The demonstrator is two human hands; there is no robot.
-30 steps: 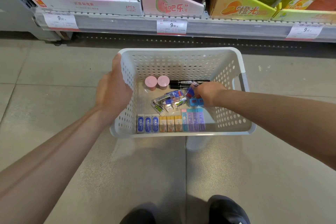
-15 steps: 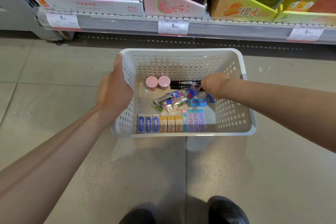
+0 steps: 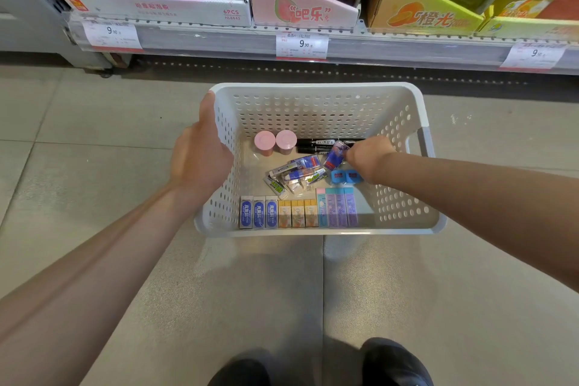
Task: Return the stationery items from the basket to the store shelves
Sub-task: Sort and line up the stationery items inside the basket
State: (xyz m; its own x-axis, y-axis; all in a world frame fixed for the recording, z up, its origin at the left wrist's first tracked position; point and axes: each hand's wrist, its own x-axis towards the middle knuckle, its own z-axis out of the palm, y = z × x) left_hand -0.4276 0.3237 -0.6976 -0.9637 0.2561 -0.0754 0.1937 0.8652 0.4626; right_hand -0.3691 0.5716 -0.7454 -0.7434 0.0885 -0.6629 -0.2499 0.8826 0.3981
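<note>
While the left hand presses flat against the outer left wall of the white basket, fingers straight, the basket is braced in mid-air above the floor tiles, probably so it does not swing as the other hand digs.

Right hand reaches in over the right rim, fingers curled, pinching a small blue-and-red packet at its edge; packet tilted, partly raised off the basket floor.

Contents remaining: two pink caps at the back left, black markers beside them, a loose heap of wrapped erasers in the middle, two blue sharpeners just under the right wrist, a neat row of boxed erasers along the near wall.

Shelf with price tags lies just beyond the basket, stocked with mud boxes, not stationery. Judgement: returning barely begun; first pick in hand, matching shelf not in view.
</note>
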